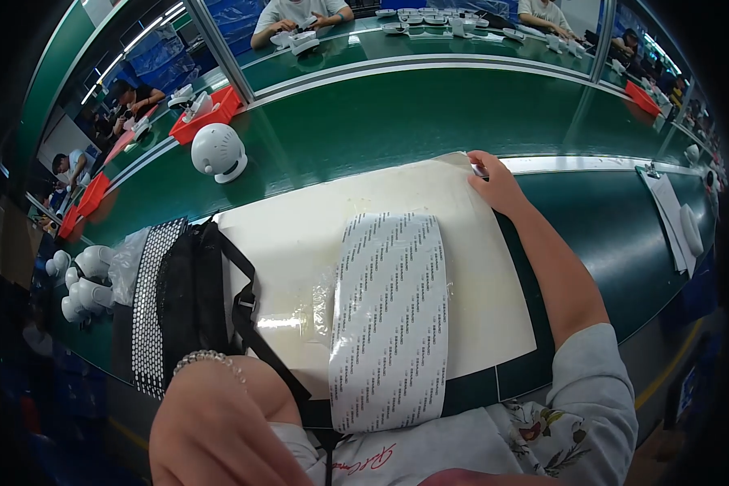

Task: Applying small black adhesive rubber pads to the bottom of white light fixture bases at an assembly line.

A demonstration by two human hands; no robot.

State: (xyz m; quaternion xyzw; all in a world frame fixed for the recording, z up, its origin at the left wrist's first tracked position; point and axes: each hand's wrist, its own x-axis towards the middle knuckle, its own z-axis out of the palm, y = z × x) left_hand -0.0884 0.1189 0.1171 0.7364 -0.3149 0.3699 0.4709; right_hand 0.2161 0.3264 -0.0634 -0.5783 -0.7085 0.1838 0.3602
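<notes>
A large cream sheet [292, 235] lies on the green bench in front of me. My right hand [496, 183] reaches to its far right corner, fingers and thumb closed round that corner. A small shiny bit shows between them; I cannot make out what it is. On the sheet rests a long white strip of printed backing paper [390, 324], its near end against my shirt. My left hand [259, 389], with a beaded bracelet at the wrist, is low on the left near a black strap [243, 312]; its fingers are hidden.
Left of the sheet lie a black bag [193, 283], a sheet of white dots [152, 304] and several white camera housings [89, 279]. One round white camera [219, 152] stands beyond the sheet, near a red tray [206, 113]. A clipboard [668, 215] lies right. Other people work beyond.
</notes>
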